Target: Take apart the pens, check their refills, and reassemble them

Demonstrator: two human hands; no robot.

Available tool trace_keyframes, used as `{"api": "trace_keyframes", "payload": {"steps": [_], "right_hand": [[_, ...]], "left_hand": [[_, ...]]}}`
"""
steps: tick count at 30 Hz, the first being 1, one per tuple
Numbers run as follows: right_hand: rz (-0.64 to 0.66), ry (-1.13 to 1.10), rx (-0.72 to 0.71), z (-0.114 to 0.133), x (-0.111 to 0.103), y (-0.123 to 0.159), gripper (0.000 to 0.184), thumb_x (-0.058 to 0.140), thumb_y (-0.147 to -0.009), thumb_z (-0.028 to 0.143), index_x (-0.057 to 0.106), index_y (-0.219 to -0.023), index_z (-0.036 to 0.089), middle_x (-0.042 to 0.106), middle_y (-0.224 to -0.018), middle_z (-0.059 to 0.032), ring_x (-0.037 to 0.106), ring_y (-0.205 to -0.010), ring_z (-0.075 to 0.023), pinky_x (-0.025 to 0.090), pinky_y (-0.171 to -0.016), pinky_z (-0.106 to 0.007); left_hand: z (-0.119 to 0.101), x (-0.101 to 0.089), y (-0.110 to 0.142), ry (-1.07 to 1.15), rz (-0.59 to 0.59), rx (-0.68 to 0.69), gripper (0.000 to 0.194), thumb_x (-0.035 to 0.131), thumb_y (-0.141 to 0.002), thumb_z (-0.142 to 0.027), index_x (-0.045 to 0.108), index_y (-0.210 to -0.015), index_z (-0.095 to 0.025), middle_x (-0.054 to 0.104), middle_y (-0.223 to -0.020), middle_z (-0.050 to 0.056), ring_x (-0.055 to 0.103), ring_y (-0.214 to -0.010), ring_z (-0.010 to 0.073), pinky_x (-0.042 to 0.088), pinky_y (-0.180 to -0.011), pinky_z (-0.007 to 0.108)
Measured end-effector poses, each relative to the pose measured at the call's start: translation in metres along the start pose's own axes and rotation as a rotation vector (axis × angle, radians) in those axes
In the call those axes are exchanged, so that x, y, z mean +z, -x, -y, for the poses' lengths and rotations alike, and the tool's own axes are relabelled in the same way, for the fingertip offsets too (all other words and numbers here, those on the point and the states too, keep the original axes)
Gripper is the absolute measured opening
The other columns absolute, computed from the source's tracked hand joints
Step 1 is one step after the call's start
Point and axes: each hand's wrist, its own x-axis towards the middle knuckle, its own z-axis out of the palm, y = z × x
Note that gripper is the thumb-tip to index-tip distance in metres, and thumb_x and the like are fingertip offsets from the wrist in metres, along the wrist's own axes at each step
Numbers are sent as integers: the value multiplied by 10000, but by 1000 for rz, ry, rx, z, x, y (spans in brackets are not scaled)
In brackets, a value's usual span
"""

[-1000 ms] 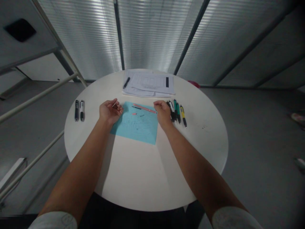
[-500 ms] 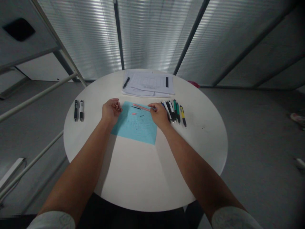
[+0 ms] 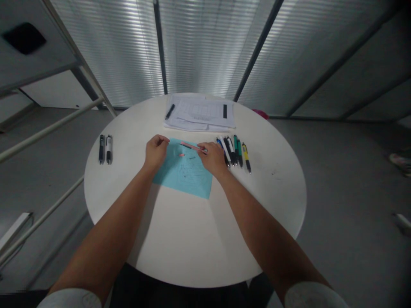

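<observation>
Left hand (image 3: 156, 152) farther right — right hand (image 3: 211, 159) on pink pen (image 3: 192, 146)

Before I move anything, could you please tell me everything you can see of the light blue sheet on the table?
The light blue sheet looks like paper, lying flat and turned at an angle on the white round table, with faint dark marks across it. A pink stick and a small pink piece lie on its upper part. The left hand and right hand are over its upper edges.
</observation>
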Motion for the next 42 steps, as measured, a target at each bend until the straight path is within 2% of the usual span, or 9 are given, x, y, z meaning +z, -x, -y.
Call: {"api": "trace_keyframes", "payload": {"steps": [8, 12, 18, 23, 31, 38, 42], "right_hand": [[27, 105, 20, 6, -3, 4, 229, 577, -921, 376, 713, -1069, 265, 665, -1068, -89, 523, -1041, -288, 360, -847, -403], [20, 155, 12, 7, -1, 6, 223, 582, -916, 423, 704, -1044, 288, 635, -1089, -85, 497, -1070, -298, 344, -840, -401], [9, 204, 44, 9, -1, 6, 252, 554, -929, 447, 686, -993, 242, 641, -1052, -101, 498, -1061, -299, 328, -834, -400], [31, 217, 50, 10, -2, 7, 239, 520, -951, 423, 649, -1009, 231, 647, -1061, -97, 509, -1052, -298, 322, -822, -387], [14, 173, -41, 12, -3, 8, 146, 533, -947, 298, 601, -1041, 209, 687, -1044, -94, 533, -1025, -284, 320, -847, -381], [46, 135, -21, 9, 0, 7, 233, 486, -953, 241, 578, -1163, 204, 682, -1099, -117, 545, -1027, -298, 346, -846, -404], [-3, 140, -6, 7, 1, 6, 273, 401, -981, 241, 588, -1174, 194, 647, -1122, -138, 540, -1039, -294, 370, -859, -409]], "left_hand": [[5, 2, 3, -174, 94, 68, 122, 531, -742, -192, 647, -775, -203, 557, -649, 13, 490, -608, 161, 382, -593, 300], [4, 3, 3, -236, 106, 112, 132, 523, -740, -185, 645, -784, -211, 569, -702, 34, 517, -663, 185, 424, -646, 339], [-2, 2, 5, -345, 145, 170, 146, 514, -746, -184, 651, -794, -199, 605, -835, 66, 553, -747, 203, 461, -774, 398], [-5, 2, 6, -385, 172, 169, 152, 511, -750, -173, 650, -805, -199, 611, -870, 72, 568, -773, 206, 477, -824, 414], [-8, 0, 9, -399, 185, 164, 139, 510, -766, -169, 634, -810, -212, 589, -889, 69, 562, -771, 198, 481, -841, 404], [-7, 1, 9, -309, 168, 203, 131, 543, -734, -131, 644, -754, -212, 564, -817, 62, 543, -744, 206, 458, -803, 398], [-6, 2, 8, -308, 164, 230, 159, 532, -751, -137, 668, -793, -208, 583, -832, 66, 543, -749, 206, 451, -786, 387]]}}
